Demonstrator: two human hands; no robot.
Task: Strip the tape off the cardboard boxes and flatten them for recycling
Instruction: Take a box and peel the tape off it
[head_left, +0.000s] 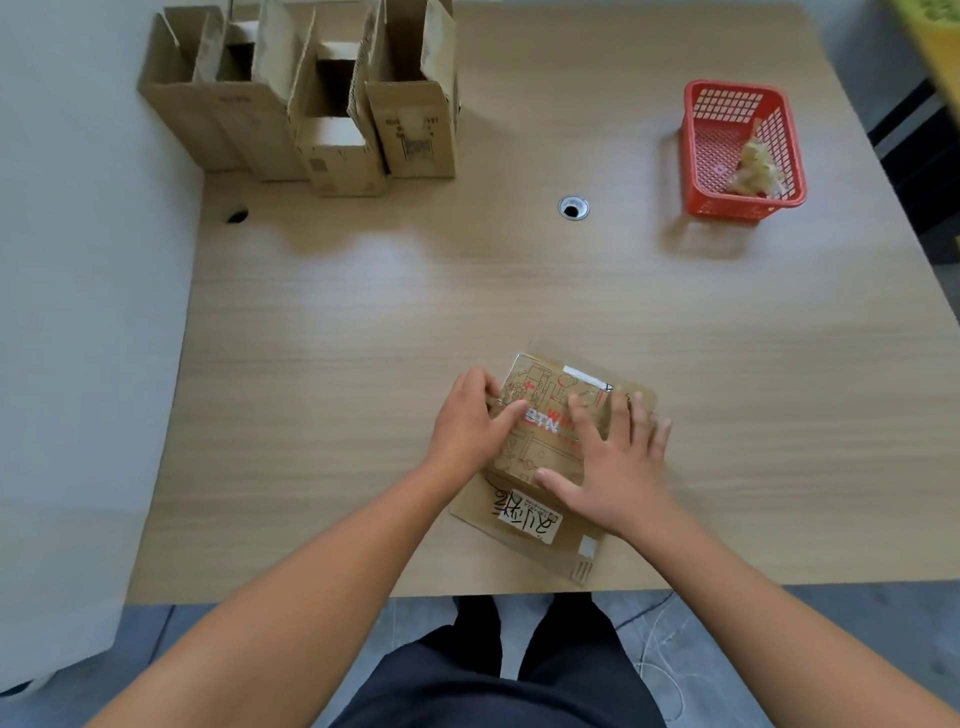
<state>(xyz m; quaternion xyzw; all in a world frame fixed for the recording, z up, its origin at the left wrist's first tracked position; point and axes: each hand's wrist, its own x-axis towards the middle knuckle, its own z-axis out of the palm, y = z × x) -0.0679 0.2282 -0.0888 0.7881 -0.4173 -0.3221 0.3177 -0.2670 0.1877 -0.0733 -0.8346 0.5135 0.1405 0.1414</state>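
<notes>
A person's two bare arms reach up from the bottom of the frame to a small printed box (545, 384) lying at lower centre of the wood-grain tabletop (467, 291), on top of a flattened cardboard sheet (571, 556) that bears a white label (530, 519) with handwriting. The left hand (470, 421) takes the box's left edge, fingers curled round it and thumb laid across the printed top. The right hand (618, 457) lies palm down on the box's right half, fingers straight and fanned apart, thumb stretched along the near edge. At the upper left of the frame a cluster of open boxes (311, 114) stands upright with flaps raised, well apart from the hands. At the upper right sits a red basket (698, 130) holding a pale crumpled wad (753, 166), which looks like tape. A round cable hole (573, 208) is set in the tabletop between the two.
</notes>
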